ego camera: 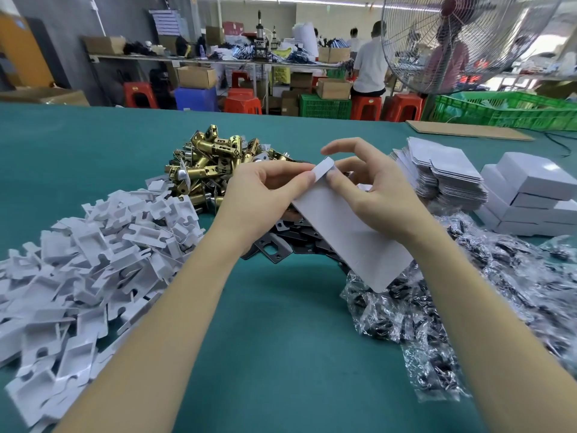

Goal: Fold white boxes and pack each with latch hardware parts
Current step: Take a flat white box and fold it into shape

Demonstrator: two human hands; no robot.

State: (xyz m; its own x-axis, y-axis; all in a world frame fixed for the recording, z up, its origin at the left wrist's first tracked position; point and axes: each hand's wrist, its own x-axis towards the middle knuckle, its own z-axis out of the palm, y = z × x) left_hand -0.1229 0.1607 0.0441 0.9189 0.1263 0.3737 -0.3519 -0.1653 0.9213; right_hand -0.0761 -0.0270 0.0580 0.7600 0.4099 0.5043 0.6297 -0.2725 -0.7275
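Note:
A flat white box blank (pixel 352 239) hangs tilted above the middle of the green table, its long side running down to the right. My left hand (pixel 265 195) pinches its upper end flap between thumb and fingers. My right hand (pixel 371 189) holds the same end from the right, thumb against the flap and index finger raised. Behind my hands lies a heap of brass latch bolts (pixel 209 160). Black strike plates (pixel 274 248) lie under the blank.
White plastic insert trays (pixel 87 264) are piled at the left. Clear bags of screws (pixel 468 295) spread at the right. A stack of flat blanks (pixel 443 170) and folded white boxes (pixel 530 198) sit at the far right. A standing fan (pixel 462 39) and green crates (pixel 512 110) stand beyond the table.

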